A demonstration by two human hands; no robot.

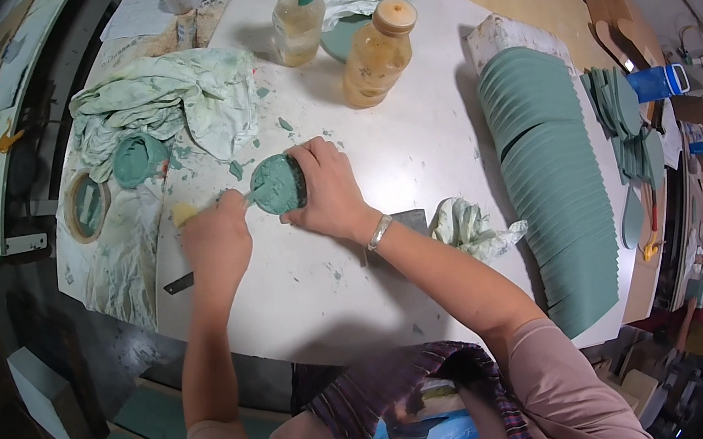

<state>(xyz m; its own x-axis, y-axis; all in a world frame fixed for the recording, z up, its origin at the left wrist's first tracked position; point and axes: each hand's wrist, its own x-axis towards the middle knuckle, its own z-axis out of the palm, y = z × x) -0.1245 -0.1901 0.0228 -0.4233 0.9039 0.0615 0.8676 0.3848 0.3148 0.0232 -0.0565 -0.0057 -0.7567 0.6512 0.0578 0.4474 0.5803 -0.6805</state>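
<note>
My right hand (pixel 328 188) is curled round the far right side of a small round cup of green paste (pixel 275 186), steadying it over the white table. My left hand (pixel 217 234) is closed on a small tool with a yellow handle (pixel 183 212). The handle end sticks out left of the fist, and the thin tip meets the cup's left rim at the paste. Most of the tool is hidden by my fingers. Crumbs of dried green paste (pixel 236 171) lie around the cup.
Two plastic bottles (pixel 376 53) stand beyond the cup. Stained cloths (pixel 164 102), a green-coated bowl (pixel 139 158) and a tape roll (pixel 88 208) lie left. A dark metal strip (pixel 179 284) is near my left wrist. Right are a crumpled rag (pixel 476 228) and stacked green curved pieces (pixel 549 177).
</note>
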